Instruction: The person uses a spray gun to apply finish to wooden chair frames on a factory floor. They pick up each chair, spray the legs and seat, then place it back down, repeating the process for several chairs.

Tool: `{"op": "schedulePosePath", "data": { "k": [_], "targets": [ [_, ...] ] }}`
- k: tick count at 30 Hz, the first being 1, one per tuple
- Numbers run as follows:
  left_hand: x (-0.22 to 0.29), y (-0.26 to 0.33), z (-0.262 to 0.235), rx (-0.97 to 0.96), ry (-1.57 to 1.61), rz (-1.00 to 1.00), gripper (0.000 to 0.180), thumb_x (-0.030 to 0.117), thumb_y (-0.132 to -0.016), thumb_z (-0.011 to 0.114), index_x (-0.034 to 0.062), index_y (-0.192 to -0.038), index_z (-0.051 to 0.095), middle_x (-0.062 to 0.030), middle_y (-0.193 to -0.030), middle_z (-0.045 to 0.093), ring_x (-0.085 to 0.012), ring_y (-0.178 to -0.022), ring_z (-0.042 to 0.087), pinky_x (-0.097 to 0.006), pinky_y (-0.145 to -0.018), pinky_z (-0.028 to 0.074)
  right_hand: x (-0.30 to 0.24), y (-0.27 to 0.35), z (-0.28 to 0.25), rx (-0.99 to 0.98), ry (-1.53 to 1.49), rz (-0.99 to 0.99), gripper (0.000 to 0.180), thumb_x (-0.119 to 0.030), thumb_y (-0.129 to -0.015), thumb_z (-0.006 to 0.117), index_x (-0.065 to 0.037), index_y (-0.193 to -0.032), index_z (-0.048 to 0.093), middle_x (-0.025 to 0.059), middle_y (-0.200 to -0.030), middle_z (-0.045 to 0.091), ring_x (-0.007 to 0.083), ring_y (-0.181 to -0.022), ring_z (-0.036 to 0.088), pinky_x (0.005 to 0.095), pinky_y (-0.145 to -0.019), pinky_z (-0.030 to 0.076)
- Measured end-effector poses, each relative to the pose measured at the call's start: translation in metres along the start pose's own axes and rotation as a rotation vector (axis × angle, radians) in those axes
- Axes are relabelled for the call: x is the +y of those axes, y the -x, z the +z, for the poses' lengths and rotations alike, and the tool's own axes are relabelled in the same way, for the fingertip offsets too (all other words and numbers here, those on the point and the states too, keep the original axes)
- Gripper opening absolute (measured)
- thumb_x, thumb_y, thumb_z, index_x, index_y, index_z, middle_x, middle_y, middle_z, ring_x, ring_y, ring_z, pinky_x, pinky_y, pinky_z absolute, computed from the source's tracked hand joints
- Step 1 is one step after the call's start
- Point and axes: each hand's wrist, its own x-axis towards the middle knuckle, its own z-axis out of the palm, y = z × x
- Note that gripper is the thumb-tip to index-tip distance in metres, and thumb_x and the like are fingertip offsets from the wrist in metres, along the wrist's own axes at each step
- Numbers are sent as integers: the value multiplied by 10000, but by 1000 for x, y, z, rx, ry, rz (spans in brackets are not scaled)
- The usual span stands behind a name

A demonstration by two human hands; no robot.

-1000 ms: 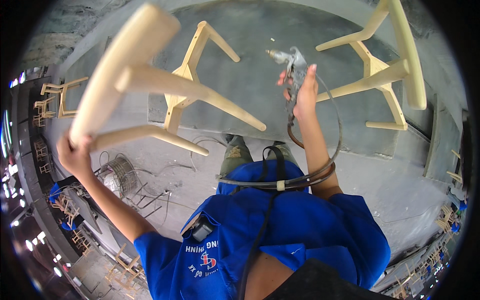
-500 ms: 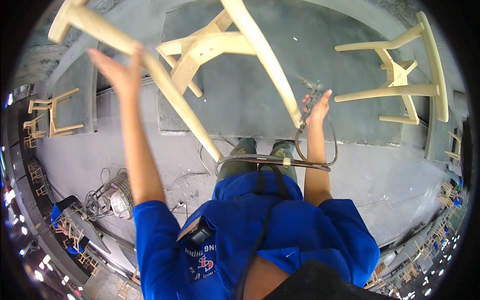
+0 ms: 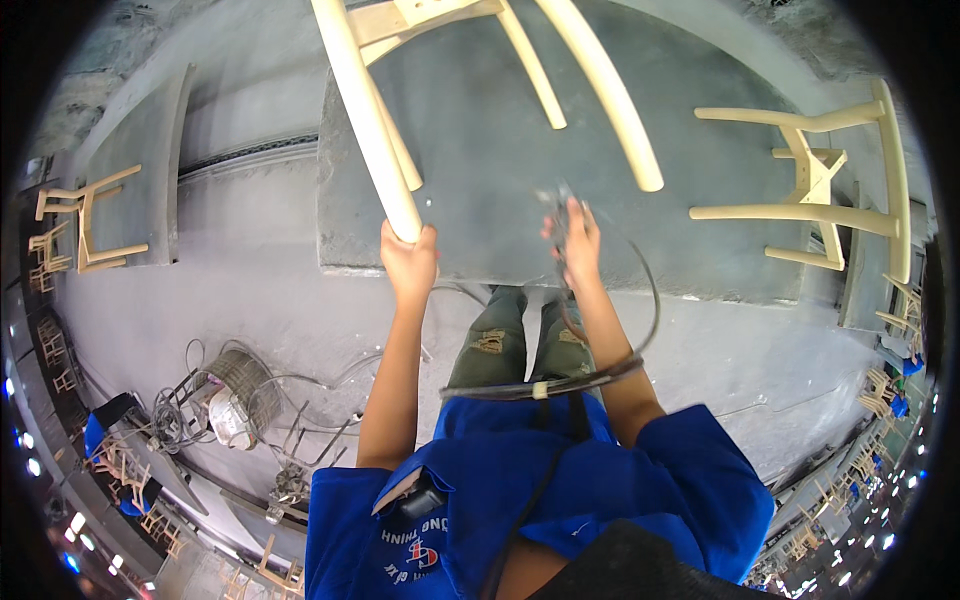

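Note:
Pale wooden chair frame (image 3: 372, 130) stands over the grey slab in front of me, its top cut off by the upper rim. My left hand (image 3: 408, 265) is wrapped around the near end of its left rail. The frame's right curved rail (image 3: 605, 90) ends free, beyond my right hand. My right hand (image 3: 580, 245) grips a spray gun (image 3: 559, 212), smeared by motion and pointing away from me over the slab. From the gun a thin dark hose (image 3: 655, 300) loops back beside my right forearm to a hose bundle (image 3: 500, 390) across my waist.
Grey slab (image 3: 480, 230) spans the space before me. Another wooden chair frame (image 3: 840, 215) rests at its right end; one more (image 3: 90, 225) stands on a left slab (image 3: 150, 150). A basket-like container (image 3: 245, 395) with tangled hoses (image 3: 175, 415) sits on the floor at left.
My left hand, open in the air before, has come down and closed on the left rail's end. The chair frame has turned and shifted away. My right hand with the spray gun moved left.

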Motion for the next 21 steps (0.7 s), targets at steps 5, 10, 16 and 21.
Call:
{"op": "schedulePosePath", "data": {
  "k": [5, 10, 16, 21],
  "targets": [
    [18, -11, -2, -32, 13, -28, 275, 53, -799, 670, -30, -1007, 512, -63, -770, 561, -124, -540, 559, -289, -459, 484, -38, -50, 127, -152, -384, -109, 408, -496, -1009, 484, -108, -1107, 566, 64, -788, 657, 156, -645, 645, 279, -439, 395],
    [16, -11, -2, -43, 15, -35, 258, 53, -818, 662, -16, -1009, 502, -87, -742, 583, -163, -518, 577, -301, -481, 471, -10, -86, 172, -39, -504, 55, 383, -480, -1008, 486, -117, -1104, 560, 50, -741, 631, 160, -567, 611, 284, -423, 378],
    [18, -12, -5, -64, 49, -10, 251, 44, -815, 666, -3, -993, 496, -86, -744, 587, -165, -508, 575, -300, -481, 471, 64, -56, 113, 90, -390, 223, 390, -462, -1011, 464, -89, -1027, 576, 69, -702, 624, 201, -542, 619, 294, -398, 373],
    [26, -7, -13, -40, 19, -56, 253, 53, -810, 672, -2, -988, 501, -82, -743, 586, -166, -504, 573, -297, -474, 470, 68, -65, 108, 21, -607, 276, 525, -543, -1015, 365, -60, -1013, 573, 73, -726, 611, 199, -604, 602, 277, -424, 365]
  ]
}}
